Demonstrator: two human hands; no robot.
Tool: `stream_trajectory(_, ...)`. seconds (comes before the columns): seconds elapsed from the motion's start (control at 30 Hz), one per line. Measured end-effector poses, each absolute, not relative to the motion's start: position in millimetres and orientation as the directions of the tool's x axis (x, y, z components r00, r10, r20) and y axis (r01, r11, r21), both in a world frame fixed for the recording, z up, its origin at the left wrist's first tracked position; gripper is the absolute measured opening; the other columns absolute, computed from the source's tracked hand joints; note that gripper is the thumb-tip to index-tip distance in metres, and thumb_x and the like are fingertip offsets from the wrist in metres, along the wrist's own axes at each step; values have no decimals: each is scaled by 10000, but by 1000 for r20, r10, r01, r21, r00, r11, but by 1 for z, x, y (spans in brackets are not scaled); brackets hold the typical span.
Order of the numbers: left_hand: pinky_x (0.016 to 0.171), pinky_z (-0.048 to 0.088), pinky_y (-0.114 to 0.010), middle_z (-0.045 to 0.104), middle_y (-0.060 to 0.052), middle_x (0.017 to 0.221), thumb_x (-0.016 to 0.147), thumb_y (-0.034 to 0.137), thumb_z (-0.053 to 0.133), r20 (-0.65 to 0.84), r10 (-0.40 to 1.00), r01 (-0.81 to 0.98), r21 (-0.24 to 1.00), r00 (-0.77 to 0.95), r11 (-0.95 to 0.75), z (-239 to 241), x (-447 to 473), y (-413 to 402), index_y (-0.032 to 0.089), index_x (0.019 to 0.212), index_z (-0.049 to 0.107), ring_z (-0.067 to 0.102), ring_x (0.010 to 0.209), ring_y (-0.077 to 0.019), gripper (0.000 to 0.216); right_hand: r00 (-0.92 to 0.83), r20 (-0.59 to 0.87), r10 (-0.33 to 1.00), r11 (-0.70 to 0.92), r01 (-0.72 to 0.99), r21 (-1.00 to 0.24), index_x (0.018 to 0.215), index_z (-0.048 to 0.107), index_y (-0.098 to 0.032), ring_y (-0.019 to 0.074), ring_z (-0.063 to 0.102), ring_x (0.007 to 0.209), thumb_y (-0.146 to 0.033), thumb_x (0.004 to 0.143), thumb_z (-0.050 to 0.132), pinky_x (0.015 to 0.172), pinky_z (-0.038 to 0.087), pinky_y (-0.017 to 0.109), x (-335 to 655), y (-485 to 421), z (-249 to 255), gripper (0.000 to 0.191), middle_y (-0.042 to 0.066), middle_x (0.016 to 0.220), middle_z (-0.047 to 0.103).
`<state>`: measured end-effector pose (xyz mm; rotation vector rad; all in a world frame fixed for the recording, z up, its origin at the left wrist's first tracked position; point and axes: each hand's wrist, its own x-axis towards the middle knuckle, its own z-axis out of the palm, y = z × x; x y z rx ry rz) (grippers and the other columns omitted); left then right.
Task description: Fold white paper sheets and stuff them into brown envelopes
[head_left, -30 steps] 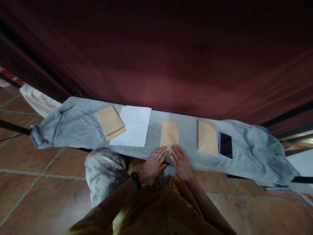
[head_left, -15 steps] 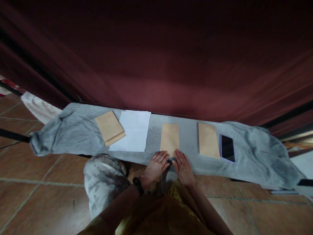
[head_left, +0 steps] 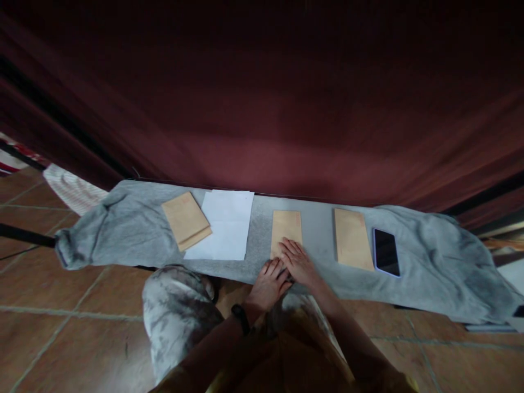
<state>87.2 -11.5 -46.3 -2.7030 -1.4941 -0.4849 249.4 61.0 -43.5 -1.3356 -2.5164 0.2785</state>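
Note:
Directly in front of me a brown paper envelope [head_left: 286,225] with small red print lies flat on a grey cloth. My left hand [head_left: 268,282], a dark band at its wrist, rests on the envelope's near end with fingers stretched out. Lying flat on the envelope's lower part is my right hand [head_left: 298,263], fingers extended and pointing up and left, its thumb side close against my left fingers. Between them the hands cover the near edge of the envelope. Neither hand grips anything that I can see.
White paper sheets [head_left: 229,218] lie to the left, with a few brown envelopes [head_left: 184,215] overlapping their edge. Right of centre are more brown envelopes [head_left: 352,240] and a phone [head_left: 386,252]. The grey cloth [head_left: 135,224] covers a narrow surface before a dark red curtain [head_left: 262,125].
My right hand has moved up and left over the envelope, closing the gap to my left hand. The left hand stays at the envelope's near end. The view has shifted slightly.

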Motion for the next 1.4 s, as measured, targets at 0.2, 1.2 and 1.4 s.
stream_trajectory(0.2, 1163, 367, -460, 473, -115, 1542, 1005, 482, 471, 290, 806, 823, 92, 516, -560, -51, 88, -11, 222, 1428, 511, 424, 1434, -264, 498, -463, 177, 868, 494, 837, -234, 1530, 408, -186, 218, 287, 1509, -290, 1053, 353, 1228, 252, 464, 249, 94, -49, 492, 102, 1632, 311)
stream_trajectory(1.2, 1184, 366, -465, 429, -123, 1572, 998, 428, 506, 330, 783, 808, 90, 527, -582, -50, 85, -10, 247, 1521, 414, 403, 1454, -269, 562, -72, 172, 982, 118, 956, -269, 1563, 293, -34, 300, 286, 1501, -428, 1060, 261, 1223, 190, 495, 223, 124, -57, 640, 206, 1630, 255)
stream_trajectory(1.4, 1182, 371, -465, 453, -126, 1556, 1004, 419, 492, 323, 790, 811, 101, 521, -576, -48, 87, -11, 216, 1489, 457, 396, 1458, -268, 527, -148, 205, 967, 195, 954, -227, 1565, 290, -40, 300, 304, 1492, -417, 1059, 285, 1219, 206, 490, 241, 100, -60, 631, 196, 1621, 290)
